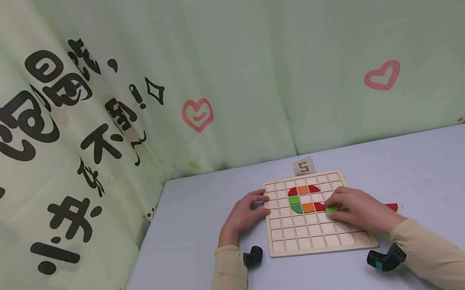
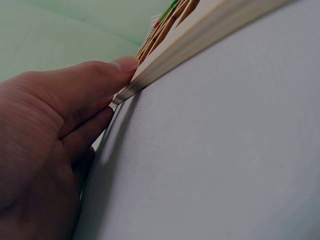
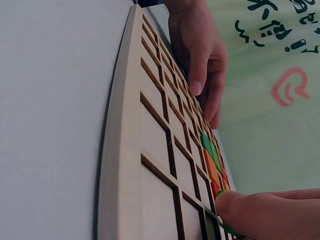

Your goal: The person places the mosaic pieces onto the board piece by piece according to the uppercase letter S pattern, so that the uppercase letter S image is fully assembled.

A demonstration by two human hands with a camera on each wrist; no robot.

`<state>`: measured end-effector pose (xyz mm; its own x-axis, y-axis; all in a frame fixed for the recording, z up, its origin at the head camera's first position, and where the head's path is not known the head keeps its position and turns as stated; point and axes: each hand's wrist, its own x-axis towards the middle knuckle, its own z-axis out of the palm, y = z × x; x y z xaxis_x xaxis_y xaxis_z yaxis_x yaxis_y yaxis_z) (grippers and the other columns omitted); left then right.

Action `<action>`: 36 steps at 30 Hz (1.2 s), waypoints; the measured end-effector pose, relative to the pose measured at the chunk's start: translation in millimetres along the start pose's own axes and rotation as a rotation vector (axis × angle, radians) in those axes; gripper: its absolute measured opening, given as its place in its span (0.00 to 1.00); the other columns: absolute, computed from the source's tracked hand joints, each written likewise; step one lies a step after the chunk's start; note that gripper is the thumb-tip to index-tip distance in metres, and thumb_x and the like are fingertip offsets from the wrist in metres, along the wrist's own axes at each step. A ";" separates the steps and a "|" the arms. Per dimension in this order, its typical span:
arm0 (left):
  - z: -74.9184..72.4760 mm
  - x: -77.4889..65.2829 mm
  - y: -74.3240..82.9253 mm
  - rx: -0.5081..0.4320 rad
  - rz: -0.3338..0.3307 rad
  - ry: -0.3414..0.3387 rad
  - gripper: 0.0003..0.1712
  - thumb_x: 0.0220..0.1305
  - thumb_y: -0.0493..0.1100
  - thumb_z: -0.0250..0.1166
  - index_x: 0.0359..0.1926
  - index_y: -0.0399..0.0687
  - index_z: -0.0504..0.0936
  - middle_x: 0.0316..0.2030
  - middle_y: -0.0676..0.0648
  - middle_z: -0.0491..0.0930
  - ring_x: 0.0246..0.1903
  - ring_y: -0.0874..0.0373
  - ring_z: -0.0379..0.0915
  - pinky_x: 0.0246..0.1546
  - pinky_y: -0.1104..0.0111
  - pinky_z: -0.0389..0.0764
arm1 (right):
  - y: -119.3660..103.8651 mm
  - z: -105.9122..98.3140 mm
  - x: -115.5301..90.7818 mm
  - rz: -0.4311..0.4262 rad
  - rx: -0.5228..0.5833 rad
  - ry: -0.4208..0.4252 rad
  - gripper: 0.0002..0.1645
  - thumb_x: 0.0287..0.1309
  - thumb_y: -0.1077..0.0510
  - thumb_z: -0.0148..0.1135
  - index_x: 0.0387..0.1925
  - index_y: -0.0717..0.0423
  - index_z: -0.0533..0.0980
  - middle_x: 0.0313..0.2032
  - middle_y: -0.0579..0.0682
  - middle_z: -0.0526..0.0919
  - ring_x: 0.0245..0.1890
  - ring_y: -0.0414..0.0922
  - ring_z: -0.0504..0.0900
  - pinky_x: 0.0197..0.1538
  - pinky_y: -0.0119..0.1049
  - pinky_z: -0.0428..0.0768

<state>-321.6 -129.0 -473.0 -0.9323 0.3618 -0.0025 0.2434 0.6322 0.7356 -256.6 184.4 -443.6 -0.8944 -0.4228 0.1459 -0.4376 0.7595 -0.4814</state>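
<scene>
A wooden grid board lies on the table with several coloured tiles set in its cells. Red rounded corner tiles flank an orange square tile in the top row. Below come a light green square tile, a darker green corner tile, another orange square and a red corner. My right hand pinches a light green tile between thumb and fingers, low over the cells beside that last red piece. On the board's left edge rests my left hand, thumb tip touching the rim.
A small card with a printed grid pattern lies behind the board. Beyond my right hand, a red piece partly shows to the right of the board. Light green curtains with printed characters and hearts hang behind and left of the table.
</scene>
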 end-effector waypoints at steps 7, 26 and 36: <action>0.4 -0.5 -0.2 0.008 0.008 -0.002 0.22 0.65 0.46 0.69 0.58 0.47 0.82 0.71 0.51 0.70 0.74 0.51 0.59 0.75 0.54 0.62 | -5.0 6.8 2.1 -0.033 -0.002 0.000 0.16 0.56 0.58 0.73 0.46 0.58 0.85 0.43 0.49 0.83 0.44 0.47 0.81 0.52 0.50 0.84; 0.2 -1.0 0.5 0.007 0.012 -0.002 0.22 0.65 0.46 0.69 0.58 0.47 0.82 0.71 0.51 0.70 0.74 0.51 0.59 0.75 0.54 0.62 | -10.4 10.9 2.0 -0.021 -0.039 0.000 0.12 0.55 0.57 0.73 0.43 0.53 0.86 0.42 0.46 0.83 0.44 0.45 0.80 0.51 0.48 0.84; -0.1 -0.8 1.1 0.003 0.010 0.001 0.22 0.65 0.46 0.69 0.59 0.47 0.82 0.71 0.51 0.70 0.74 0.51 0.59 0.75 0.55 0.61 | -6.4 9.7 1.2 -0.036 -0.036 -0.009 0.09 0.57 0.58 0.72 0.41 0.52 0.85 0.41 0.44 0.82 0.42 0.42 0.80 0.48 0.43 0.84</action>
<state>-320.6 -128.6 -472.1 -0.9300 0.3675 0.0056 0.2537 0.6307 0.7334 -254.0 174.2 -448.7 -0.8771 -0.4546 0.1550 -0.4729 0.7607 -0.4447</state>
